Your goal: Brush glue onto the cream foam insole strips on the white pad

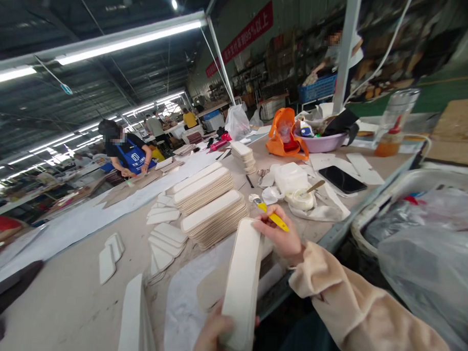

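My left hand (213,331) grips the lower end of a long white panel with rounded corners (241,283), its fingers partly out of frame. My right hand (283,238) holds a yellow-handled brush (276,219), its pale tip pointing up and left. The thumb and fingers of that hand also touch the panel's upper end. Behind the panel stand two thick stacks of similar panels, a near stack (217,216) and a far stack (206,187). Right of the brush tip is an open white tub (301,200) with a flat stick in it.
Fanned panels (166,242) and more pieces (110,255) lie leftward. A phone (342,179), an orange bag (285,136), a purple basin (321,142) and an amber-liquid bottle (390,142) stand beyond. A bin with plastic bags (427,254) is at right. A co-worker (129,151) works across the table.
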